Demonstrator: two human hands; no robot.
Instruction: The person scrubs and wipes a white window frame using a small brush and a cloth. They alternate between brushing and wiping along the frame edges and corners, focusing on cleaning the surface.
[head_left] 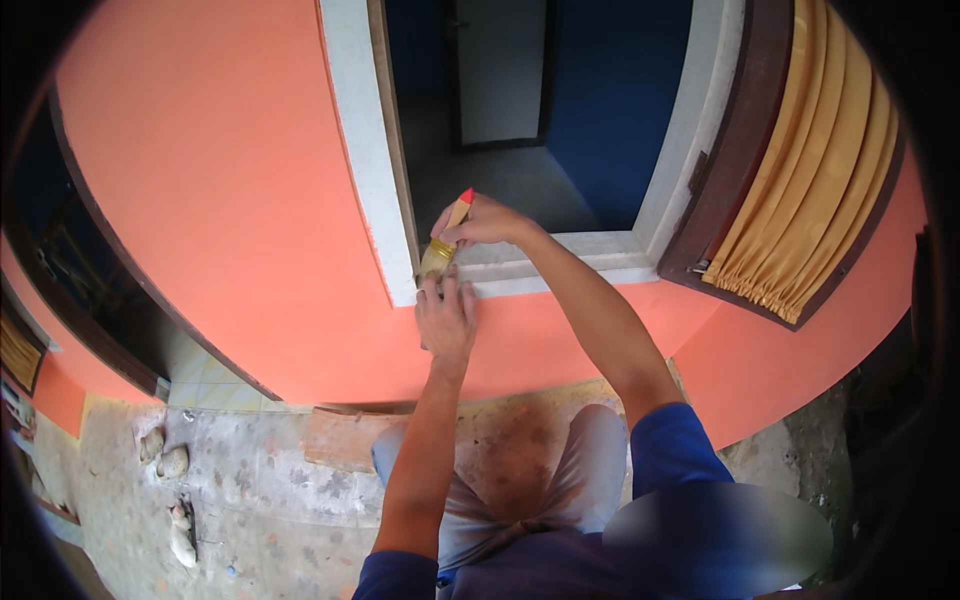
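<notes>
A paintbrush (459,213) with a wooden, red-tipped handle and a gold ferrule is gripped in my right hand (484,222). Its pale bristles point down at the lower left corner of the white window frame (570,262). Just below them, my left hand (446,318) rests on the sill's edge, fingers stretched out over the white strip and holding nothing I can see. The bristle ends are partly hidden close to the left fingertips, so whether they touch the frame is hard to make out.
Orange wall (220,190) surrounds the window. An open dark-framed casement with a gold curtain (815,160) hangs at the right. On the concrete floor (270,500) lie a reddish-brown board (345,440), stone-like lumps (173,462) and a whitish object (182,545). A doorway stands left.
</notes>
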